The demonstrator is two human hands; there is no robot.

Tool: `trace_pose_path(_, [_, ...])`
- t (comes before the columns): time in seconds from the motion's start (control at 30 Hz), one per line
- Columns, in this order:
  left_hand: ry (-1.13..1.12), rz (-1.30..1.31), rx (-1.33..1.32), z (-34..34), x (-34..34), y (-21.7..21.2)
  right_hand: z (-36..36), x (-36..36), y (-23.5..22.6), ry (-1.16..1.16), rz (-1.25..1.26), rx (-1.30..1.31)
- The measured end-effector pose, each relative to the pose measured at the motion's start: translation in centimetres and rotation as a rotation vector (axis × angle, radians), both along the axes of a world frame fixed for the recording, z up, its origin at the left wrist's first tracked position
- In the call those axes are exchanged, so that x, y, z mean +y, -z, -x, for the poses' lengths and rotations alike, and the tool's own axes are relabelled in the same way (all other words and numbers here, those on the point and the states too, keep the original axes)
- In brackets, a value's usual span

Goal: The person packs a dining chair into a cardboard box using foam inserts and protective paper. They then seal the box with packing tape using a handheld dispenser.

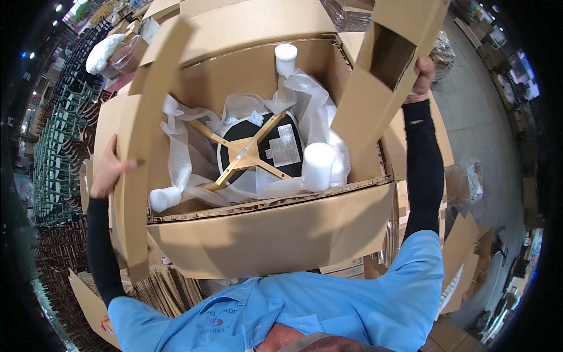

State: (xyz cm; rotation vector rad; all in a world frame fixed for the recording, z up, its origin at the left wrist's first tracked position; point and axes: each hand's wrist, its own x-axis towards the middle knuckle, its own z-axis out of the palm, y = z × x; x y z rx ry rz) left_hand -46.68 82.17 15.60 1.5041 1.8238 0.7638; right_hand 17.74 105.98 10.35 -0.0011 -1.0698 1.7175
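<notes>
My left hand (111, 167) grips a long folded cardboard piece (153, 117), its thumb over the near face, above the left side of a large open carton (275, 234). In my right hand (423, 79) is a folded cardboard insert (375, 100) with an open hollow end, held up over the carton's right side. Inside the carton lies an upside-down chair, with crossed wooden bars (245, 151) over a black seat underside (272, 152) bearing white labels. White foam wrap (308, 97) surrounds it, and foam-wrapped leg ends (319, 166) stick up near the corners.
The carton's flaps are folded outward. Stacked green chair frames (64, 158) stand at the left, with flat cardboard sheets (167, 290) below the carton. A white bundle (105, 56) lies at the upper left. More cartons (469, 258) line the concrete floor (487, 141) at the right.
</notes>
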Motion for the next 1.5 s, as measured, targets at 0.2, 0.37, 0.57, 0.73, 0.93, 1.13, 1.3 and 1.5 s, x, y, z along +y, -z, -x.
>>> trace_pose_path(0.2, [1.031,0.247,0.211,-14.4,-10.0,-1.9,0.1,1.5,-9.6,0.6,-0.239,-0.729])
trace_pose_path(0.37, [1.291,0.294,-0.084,-15.1,-9.7,6.7,7.2,7.1,-6.3,0.459,-0.248,-0.819])
trace_pose_path(0.57, [0.788,0.331,-0.742,-17.2,8.9,15.6,9.8,10.0,3.2,0.431,-0.226,-0.907])
trace_pose_path(0.73, [0.46,-0.457,-0.345,-28.0,26.2,21.1,9.7,10.7,9.5,0.381,-0.071,-0.967])
trace_pose_path(0.93, [0.019,-0.591,-0.319,-34.8,31.7,24.1,9.5,14.2,11.5,0.291,-0.005,-0.978])
trace_pose_path(1.13, [0.127,-0.632,-0.464,-32.2,33.3,25.4,13.9,14.0,8.1,0.225,-0.298,-1.252])
trace_pose_path(1.3, [0.16,-0.514,-0.622,-33.0,32.5,27.6,17.0,14.4,7.1,0.103,-0.626,-1.431])
trace_pose_path(1.5, [0.002,-0.346,-0.721,-32.6,28.0,30.9,21.0,13.6,7.8,0.157,-0.999,-1.643])
